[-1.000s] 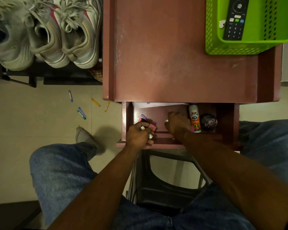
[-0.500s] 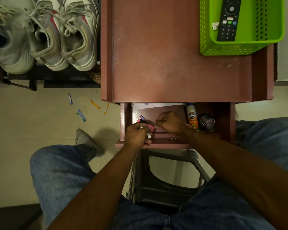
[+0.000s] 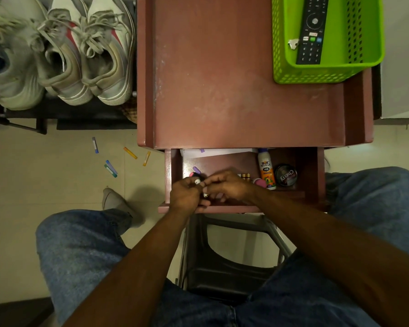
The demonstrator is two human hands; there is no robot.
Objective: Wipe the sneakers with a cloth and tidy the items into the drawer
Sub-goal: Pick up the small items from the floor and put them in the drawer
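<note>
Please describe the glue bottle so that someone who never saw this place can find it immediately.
Look at the open drawer pulled out below the reddish-brown table top. In its right half, the glue bottle lies beside a round black tin. It is the only white bottle there, with an orange lower label and the word Fevicol printed on it.

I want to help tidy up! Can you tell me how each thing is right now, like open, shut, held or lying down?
Drawer: pulled open.
Glue bottle: in drawer, cap on.
Polish tin: in drawer, lid on.
Left hand: gripping small items.
Right hand: pinching something small.
Crayons: scattered on floor.
Remote: lying in basket.
Sneakers: on rack, laced.
</note>
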